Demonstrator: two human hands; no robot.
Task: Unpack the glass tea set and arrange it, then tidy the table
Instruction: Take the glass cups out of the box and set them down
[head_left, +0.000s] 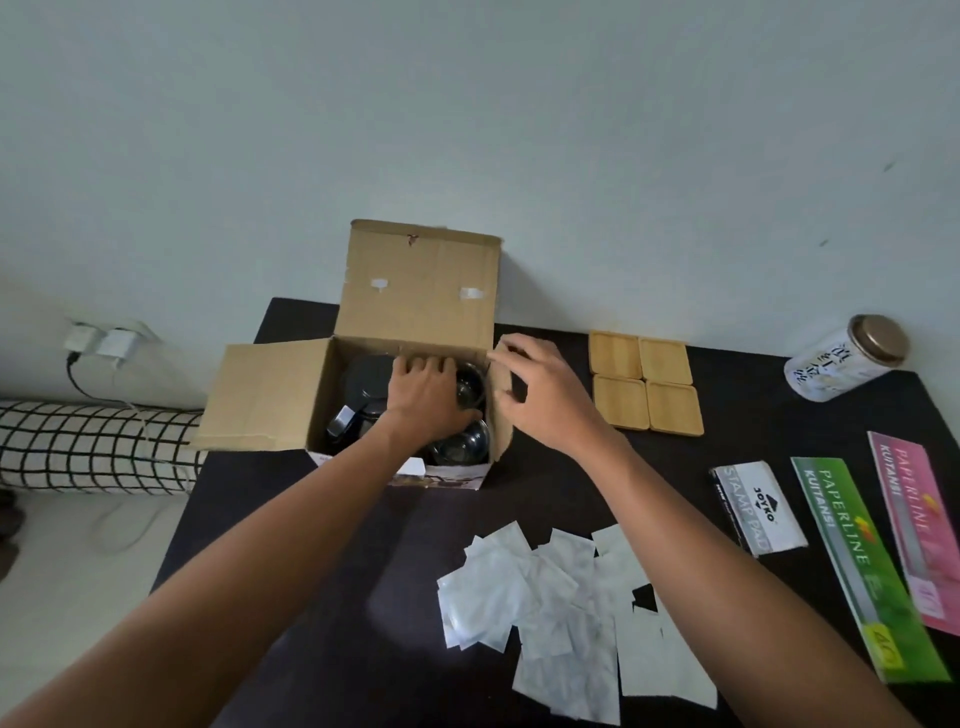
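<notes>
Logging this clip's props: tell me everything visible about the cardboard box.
The box is plain brown corrugated cardboard, open at the top, standing upright at the far left of the dark table. Its back flap stands up with two bits of white tape; the left flap lies out flat. A printed white panel shows along its near bottom edge. Dark glassware sits inside. The left hand reaches into it; the right hand is at the right flap.

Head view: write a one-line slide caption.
Left hand reaches into the open cardboard box of glassware while the right hand holds back its side flap.
</notes>
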